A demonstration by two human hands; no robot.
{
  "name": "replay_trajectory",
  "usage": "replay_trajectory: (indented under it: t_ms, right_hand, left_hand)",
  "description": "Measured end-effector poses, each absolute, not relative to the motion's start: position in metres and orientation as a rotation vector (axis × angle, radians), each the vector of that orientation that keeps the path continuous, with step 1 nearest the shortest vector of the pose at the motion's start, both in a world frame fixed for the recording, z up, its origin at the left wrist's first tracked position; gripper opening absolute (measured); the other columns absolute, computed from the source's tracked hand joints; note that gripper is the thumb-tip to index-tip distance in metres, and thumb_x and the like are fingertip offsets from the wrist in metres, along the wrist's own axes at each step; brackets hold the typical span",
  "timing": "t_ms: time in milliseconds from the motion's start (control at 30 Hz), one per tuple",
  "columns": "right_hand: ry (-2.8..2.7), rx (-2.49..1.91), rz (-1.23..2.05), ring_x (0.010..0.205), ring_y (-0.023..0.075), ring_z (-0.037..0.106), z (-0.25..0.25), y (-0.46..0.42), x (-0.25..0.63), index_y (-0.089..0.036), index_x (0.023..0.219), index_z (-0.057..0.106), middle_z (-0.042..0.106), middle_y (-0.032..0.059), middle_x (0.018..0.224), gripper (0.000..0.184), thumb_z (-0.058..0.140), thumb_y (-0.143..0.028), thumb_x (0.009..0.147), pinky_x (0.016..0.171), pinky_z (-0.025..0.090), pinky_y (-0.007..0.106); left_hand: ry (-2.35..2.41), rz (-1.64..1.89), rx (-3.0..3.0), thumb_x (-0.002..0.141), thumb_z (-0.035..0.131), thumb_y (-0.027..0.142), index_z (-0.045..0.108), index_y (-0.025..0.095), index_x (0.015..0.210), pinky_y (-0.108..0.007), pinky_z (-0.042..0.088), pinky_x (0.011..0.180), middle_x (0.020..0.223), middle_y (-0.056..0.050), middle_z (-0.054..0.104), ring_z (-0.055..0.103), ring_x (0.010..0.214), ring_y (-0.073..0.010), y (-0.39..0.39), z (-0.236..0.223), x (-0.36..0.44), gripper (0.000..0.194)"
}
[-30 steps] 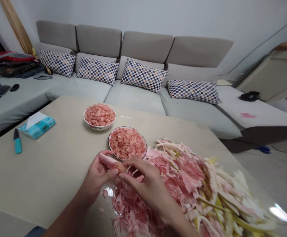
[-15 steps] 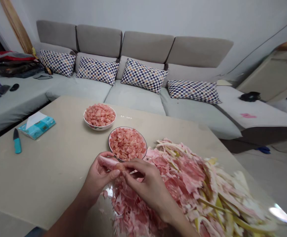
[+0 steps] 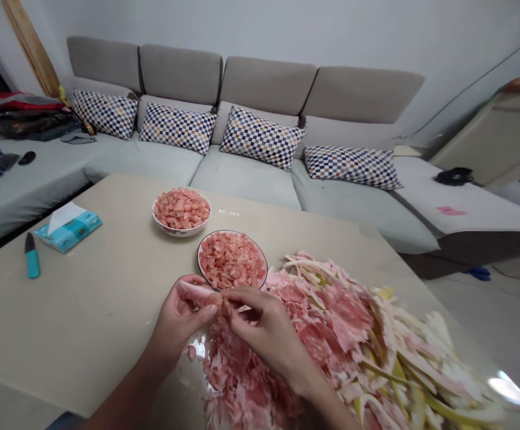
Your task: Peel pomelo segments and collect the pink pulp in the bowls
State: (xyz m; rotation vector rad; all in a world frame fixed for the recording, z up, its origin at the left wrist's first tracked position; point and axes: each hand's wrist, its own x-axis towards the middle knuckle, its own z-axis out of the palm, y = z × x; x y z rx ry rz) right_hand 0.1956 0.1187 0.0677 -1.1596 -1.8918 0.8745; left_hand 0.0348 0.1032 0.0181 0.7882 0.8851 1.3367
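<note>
My left hand (image 3: 177, 322) is curled around a pink pomelo segment (image 3: 197, 292), holding it just in front of the near bowl. My right hand (image 3: 264, 331) pinches the segment's skin at its right end, fingertips meeting those of the left hand. Both hands hover over the left edge of a large heap of pink and yellow-white peel scraps (image 3: 344, 334). The near bowl (image 3: 231, 261) is filled with peeled pink pulp. A second white bowl (image 3: 181, 211) of pulp stands farther back on the beige table (image 3: 85, 298).
A teal-handled knife (image 3: 31, 257) and a blue tissue pack (image 3: 67, 227) lie at the table's left. A grey sectional sofa (image 3: 242, 173) with checkered cushions runs behind the table. Clothes and bags are piled at the far left.
My right hand's fingers have drawn slightly left and closer onto the segment's end. The left hand and the bowls stay where they were.
</note>
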Motion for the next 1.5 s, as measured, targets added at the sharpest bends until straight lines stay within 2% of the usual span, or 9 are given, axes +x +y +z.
replay_trajectory:
  t_ms: [400,633,767,833,933,1000,1100,1300,1500]
  right_hand:
    - [-1.802,-1.259,0.982,0.081,0.0181,0.068,0.059,0.122,0.203,-0.021,0.099,0.073,0.074,0.0057,0.096,0.018,0.063,-0.026,0.085,0.074,0.055,0.03]
    - [-1.651,-1.245,1.116,0.082,0.0204,0.069,0.06,0.129,0.205,-0.021,0.098,0.073,0.074,0.0059,0.094,0.019,0.063,-0.031,0.085,0.078,0.055,0.035]
    - [-1.652,-1.137,1.038,0.098,0.0217,0.065,0.06,0.136,0.209,-0.022,0.094,0.073,0.072,0.0068,0.101,0.016,0.064,-0.031,0.085,0.089,0.051,0.036]
    - [-1.66,-1.115,1.045,0.1,0.0219,0.064,0.058,0.138,0.211,-0.022,0.095,0.074,0.071,0.007,0.104,0.016,0.065,-0.032,0.085,0.09,0.05,0.036]
    - [-1.601,-1.146,1.157,0.091,0.02,0.066,0.053,0.139,0.211,-0.023,0.098,0.072,0.072,0.0062,0.1,0.02,0.066,-0.035,0.084,0.084,0.052,0.034]
    - [-1.545,-1.157,1.253,0.086,0.0185,0.067,0.052,0.139,0.209,-0.022,0.099,0.071,0.072,0.0053,0.095,0.023,0.068,-0.036,0.082,0.08,0.054,0.032]
    - [-1.506,-1.171,1.346,0.077,0.0161,0.067,0.051,0.136,0.205,-0.02,0.1,0.068,0.071,0.0037,0.086,0.026,0.069,-0.036,0.08,0.071,0.054,0.028]
    - [-1.59,-1.218,1.276,0.07,0.0144,0.064,0.051,0.132,0.198,-0.018,0.092,0.068,0.07,0.0027,0.08,0.018,0.07,-0.032,0.08,0.064,0.051,0.025]
    - [-1.682,-1.226,1.179,0.072,0.0152,0.064,0.051,0.131,0.197,-0.017,0.086,0.07,0.07,0.0034,0.082,0.013,0.068,-0.029,0.08,0.066,0.051,0.025]
  left_hand:
    - [0.813,1.363,0.693,0.075,0.074,0.017,0.049,0.021,0.111,-0.024,0.049,0.078,0.09,0.0,0.065,0.061,0.084,-0.0117,0.103,0.019,0.034,0.045]
    - [0.781,1.366,0.62,0.078,0.071,0.015,0.033,0.025,0.133,-0.027,0.052,0.08,0.083,0.002,0.064,0.062,0.077,-0.0103,0.103,0.032,0.032,0.067]
    - [0.814,1.366,0.606,0.08,0.069,0.017,0.021,0.036,0.142,-0.031,0.054,0.077,0.083,0.004,0.062,0.062,0.071,-0.0103,0.103,0.033,0.03,0.081]
    - [0.847,1.353,0.575,0.079,0.07,0.018,0.03,0.039,0.137,-0.035,0.055,0.078,0.092,0.003,0.061,0.063,0.073,-0.0109,0.104,0.031,0.029,0.074]
    - [0.832,1.311,0.598,0.079,0.07,0.024,0.06,0.025,0.108,-0.038,0.055,0.083,0.093,0.0,0.06,0.063,0.081,-0.0134,0.106,0.026,0.027,0.03]
    - [0.808,1.279,0.639,0.08,0.069,0.026,0.064,0.018,0.084,-0.036,0.053,0.086,0.081,0.001,0.059,0.06,0.076,-0.0115,0.108,0.023,0.028,0.011]
    - [0.849,1.252,0.663,0.078,0.071,0.028,0.062,0.016,0.071,-0.034,0.051,0.089,0.064,0.006,0.05,0.052,0.06,-0.006,0.109,0.02,0.031,0.016]
    - [1.123,1.175,0.887,0.065,0.079,0.036,0.072,0.019,0.094,-0.032,0.057,0.073,0.107,-0.006,0.056,0.058,0.087,-0.0196,0.109,0.014,0.032,0.035]
    - [1.146,1.089,0.954,0.069,0.074,0.04,0.072,0.018,0.092,-0.033,0.058,0.067,0.097,-0.005,0.059,0.06,0.081,-0.0199,0.109,0.012,0.033,0.032]
